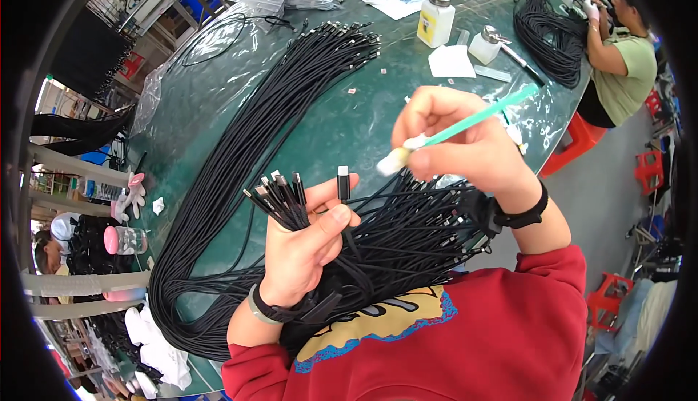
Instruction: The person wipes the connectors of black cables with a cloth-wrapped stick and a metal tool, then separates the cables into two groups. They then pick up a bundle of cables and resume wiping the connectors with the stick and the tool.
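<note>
Several black cables [289, 210] fill the gripping left hand [299, 255], one connector [344, 186] upright near the swab [467, 124] the right hand [483, 148] pinches.

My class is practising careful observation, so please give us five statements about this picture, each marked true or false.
1. The left hand holds several cable ends. True.
2. The right hand holds a pair of scissors. False: it holds a green stick with a pale tip.
3. The tabletop is white. False: it is green.
4. The co-worker at the upper right wears a light green shirt. True.
5. Both forearms are bare of anything worn. False: each wrist has a black band.
</note>
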A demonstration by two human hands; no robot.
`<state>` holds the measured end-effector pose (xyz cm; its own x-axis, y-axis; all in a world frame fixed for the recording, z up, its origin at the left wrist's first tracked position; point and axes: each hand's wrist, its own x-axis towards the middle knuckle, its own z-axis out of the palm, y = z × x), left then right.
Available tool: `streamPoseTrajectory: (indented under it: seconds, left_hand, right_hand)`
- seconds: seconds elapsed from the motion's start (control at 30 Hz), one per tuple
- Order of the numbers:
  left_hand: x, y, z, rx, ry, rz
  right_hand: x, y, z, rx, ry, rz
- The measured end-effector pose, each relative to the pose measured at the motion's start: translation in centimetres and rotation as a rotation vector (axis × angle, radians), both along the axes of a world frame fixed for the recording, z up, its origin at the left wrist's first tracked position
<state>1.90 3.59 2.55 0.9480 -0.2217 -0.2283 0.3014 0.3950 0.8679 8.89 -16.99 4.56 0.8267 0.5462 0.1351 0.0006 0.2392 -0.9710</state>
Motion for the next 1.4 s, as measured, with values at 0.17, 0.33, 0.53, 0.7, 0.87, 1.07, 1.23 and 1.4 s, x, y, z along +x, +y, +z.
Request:
streamPoseTrajectory:
  seconds: [0.17,0.33,0.53,0.7,0.87,1.07,1.23,1.4]
  left_hand:
    - [-0.2,0.0,-0.1,0.03,-0.012,0.008]
    - [-0.5,-0.1,0.1,0.037,0.001,0.024]
    - [-0.4,0.1,-0.1,0.015,0.002,0.006]
    - [-0.5,0.1,-0.2,0.011,-0.01,0.004]
    - [-0.3,0.3,-0.3,0.012,0.027,0.0]
    - [-0.2,0.3,-0.3,-0.004,0.042,0.008]
    - [-0.4,0.2,-0.2,0.038,0.026,0.006]
    - [-0.2,0.2,-0.1,0.079,0.006,-0.004]
  right_hand:
    - [-0.8,2.5,0.0,0.006,-0.116,0.043]
    - [-1.1,3.1,-0.9,-0.13,-0.531,-0.012]
    - [-0.9,3.6,-1.0,-0.126,-0.644,-0.035]
    - [-0.8,3.3,-0.6,-0.209,-0.809,-0.014]
    - [-0.1,3.4,-0.8,-0.228,-0.766,-0.145]
    - [-0.7,3.4,-0.5,-0.307,-0.868,-0.13]
    - [-0.2,3.3,-0.9,-0.216,-0.818,-0.229]
    - [-0.8,3.5,-0.7,-0.263,-0.886,-0.23]
